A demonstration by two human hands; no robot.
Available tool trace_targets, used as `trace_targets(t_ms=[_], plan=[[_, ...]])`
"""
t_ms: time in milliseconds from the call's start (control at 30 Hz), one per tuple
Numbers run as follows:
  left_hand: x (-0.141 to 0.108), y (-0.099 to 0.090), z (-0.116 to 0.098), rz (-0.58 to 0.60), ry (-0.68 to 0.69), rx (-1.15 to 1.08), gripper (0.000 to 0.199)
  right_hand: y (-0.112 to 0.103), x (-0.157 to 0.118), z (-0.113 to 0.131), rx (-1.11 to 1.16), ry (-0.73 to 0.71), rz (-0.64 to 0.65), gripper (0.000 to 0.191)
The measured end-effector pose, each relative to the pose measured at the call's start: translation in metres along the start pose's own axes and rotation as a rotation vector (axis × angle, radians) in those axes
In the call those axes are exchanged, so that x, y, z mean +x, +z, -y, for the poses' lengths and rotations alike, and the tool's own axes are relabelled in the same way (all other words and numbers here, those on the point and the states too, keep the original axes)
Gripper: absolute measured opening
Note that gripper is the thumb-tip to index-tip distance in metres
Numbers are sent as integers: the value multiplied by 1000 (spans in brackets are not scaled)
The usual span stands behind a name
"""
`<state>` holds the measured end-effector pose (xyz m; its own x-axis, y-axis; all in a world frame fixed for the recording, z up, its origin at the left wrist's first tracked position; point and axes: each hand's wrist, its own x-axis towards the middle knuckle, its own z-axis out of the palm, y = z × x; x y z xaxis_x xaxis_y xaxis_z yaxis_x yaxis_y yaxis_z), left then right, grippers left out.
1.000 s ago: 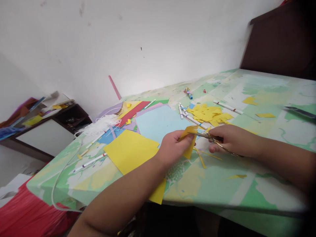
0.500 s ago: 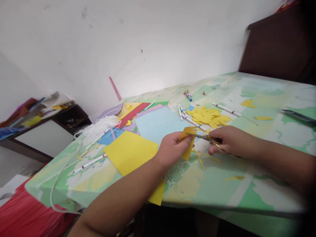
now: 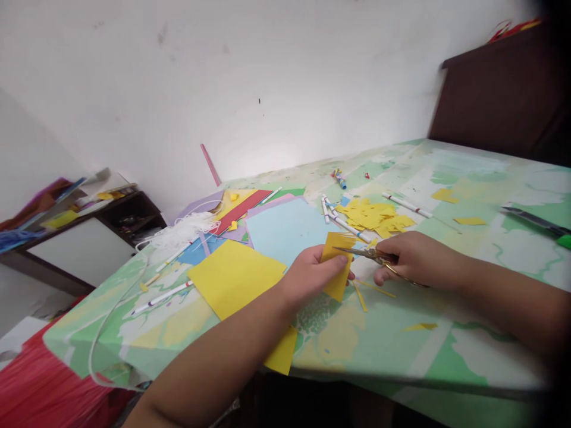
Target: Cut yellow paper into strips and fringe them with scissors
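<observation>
My left hand (image 3: 314,270) pinches a small yellow paper piece (image 3: 335,279) between thumb and fingers. Fine slits show along the piece's upper right edge. My right hand (image 3: 408,258) is closed round the gold handles of the scissors (image 3: 372,254), whose blades lie against the yellow piece, just above my left thumb. Beyond my hands lies a pile of cut yellow paper (image 3: 375,217). Thin yellow strips (image 3: 360,296) rest on the tablecloth below the scissors. A large yellow sheet (image 3: 234,276) lies left of my left hand, partly under my forearm.
A light blue sheet (image 3: 281,229), white string (image 3: 191,229) and a red strip (image 3: 245,209) lie behind. White markers (image 3: 407,205) are scattered about. Black scissors (image 3: 533,220) are at the right. A shelf unit (image 3: 96,246) stands left of the table (image 3: 473,351), a white wall behind.
The yellow piece has turned to show more of its face, and the scissor blades now reach further left across it. The camera view has shifted slightly.
</observation>
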<state>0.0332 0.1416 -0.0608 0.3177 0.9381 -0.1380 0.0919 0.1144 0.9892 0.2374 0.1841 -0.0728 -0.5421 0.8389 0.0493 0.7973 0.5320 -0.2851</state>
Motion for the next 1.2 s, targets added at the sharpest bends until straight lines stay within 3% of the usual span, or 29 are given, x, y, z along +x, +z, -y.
trace_targets(t_ms=[267,533,967,1200], plan=[[4,-1,-2,-37,-93,-69,18,1,0,-2,43,-4,48,47],[11,-11,2,-65,-90,-230,24,-2,0,-1,73,-28,63,41],[12,-7,-1,-111,-103,-228,21,-2,-1,5,49,24,68,43],[13,-7,3,-66,-86,-195,26,-1,-2,6,53,43,89,43]])
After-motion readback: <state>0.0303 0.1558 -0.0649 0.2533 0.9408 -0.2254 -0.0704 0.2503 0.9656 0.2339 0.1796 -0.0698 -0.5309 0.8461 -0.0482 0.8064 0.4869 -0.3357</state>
